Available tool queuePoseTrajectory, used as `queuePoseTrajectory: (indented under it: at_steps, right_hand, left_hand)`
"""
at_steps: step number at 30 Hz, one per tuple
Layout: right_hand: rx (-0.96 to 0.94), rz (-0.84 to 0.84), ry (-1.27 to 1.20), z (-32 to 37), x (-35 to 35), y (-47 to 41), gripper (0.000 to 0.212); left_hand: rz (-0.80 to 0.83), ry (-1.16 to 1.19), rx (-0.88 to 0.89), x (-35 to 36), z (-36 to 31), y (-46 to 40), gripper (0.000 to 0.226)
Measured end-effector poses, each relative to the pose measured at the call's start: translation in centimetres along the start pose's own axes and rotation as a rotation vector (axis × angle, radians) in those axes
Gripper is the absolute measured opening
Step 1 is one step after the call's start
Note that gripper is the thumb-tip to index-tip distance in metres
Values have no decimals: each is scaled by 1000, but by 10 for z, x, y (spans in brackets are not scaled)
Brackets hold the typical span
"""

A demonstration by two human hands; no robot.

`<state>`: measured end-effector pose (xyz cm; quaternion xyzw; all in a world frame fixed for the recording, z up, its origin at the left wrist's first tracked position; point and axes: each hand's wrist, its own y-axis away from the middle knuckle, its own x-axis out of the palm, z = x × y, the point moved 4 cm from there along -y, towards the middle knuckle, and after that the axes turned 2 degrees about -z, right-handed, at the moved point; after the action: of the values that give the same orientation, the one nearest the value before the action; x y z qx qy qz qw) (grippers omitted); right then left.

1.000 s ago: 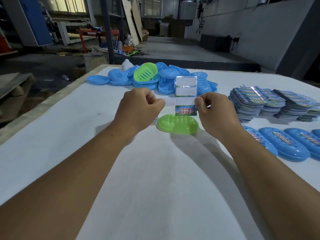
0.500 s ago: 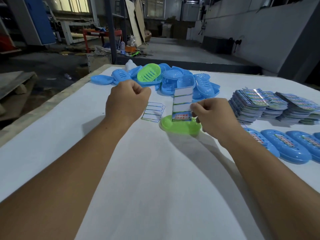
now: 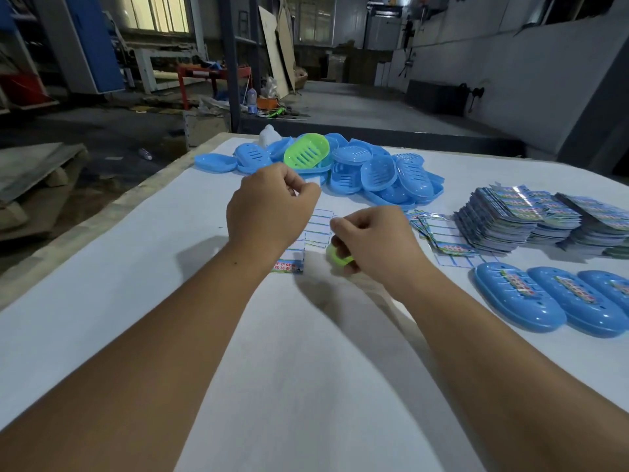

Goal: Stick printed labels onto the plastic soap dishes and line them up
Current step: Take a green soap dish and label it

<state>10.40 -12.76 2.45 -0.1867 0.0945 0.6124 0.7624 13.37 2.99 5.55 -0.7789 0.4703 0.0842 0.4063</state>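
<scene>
My right hand [image 3: 374, 240] grips a green soap dish [image 3: 337, 257] and lifts it off the white table [image 3: 306, 369]; most of the dish is hidden behind my fingers. My left hand [image 3: 269, 212] hovers to its left with fingers curled, pinching what looks like a small peeled label at the fingertips. Under that hand lies a label strip [image 3: 289, 264] with one printed label at its near end. Three blue dishes with labels [image 3: 520, 298] lie in a row at the right.
A pile of unlabelled blue dishes [image 3: 374, 172] with one green dish [image 3: 306, 155] on it lies at the far edge. Stacks of label sheets [image 3: 510, 216] stand at the right, loose sheets [image 3: 439, 233] beside them. Empty backing sheets [image 3: 318, 229] lie between my hands.
My right hand let go of the label strip, which now lies on the table, and took hold of the green dish. My left hand stayed raised with fingers curled.
</scene>
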Motion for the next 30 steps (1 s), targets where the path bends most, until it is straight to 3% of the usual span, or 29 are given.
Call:
queuePoseTrajectory:
  at_steps: [6, 18, 25, 27, 30]
  right_hand:
    - [-81, -27, -72, 3, -16, -1, 15]
    - [-88, -86, -42, -3, -22, -3, 18]
    - [-37, -111, -106, -8, -31, -7, 21]
    - [-15, -144, -85, -11, -35, -10, 20]
    - [-13, -160, -74, -14, -40, -12, 21]
  left_hand:
    - [168, 84, 44, 22, -8, 16, 14]
    - [257, 200, 107, 31, -9, 21, 15]
    - [404, 392, 101, 33, -14, 25, 14]
    - [399, 395, 92, 35, -12, 25, 15]
    - [264, 302, 43, 32, -4, 16, 17]
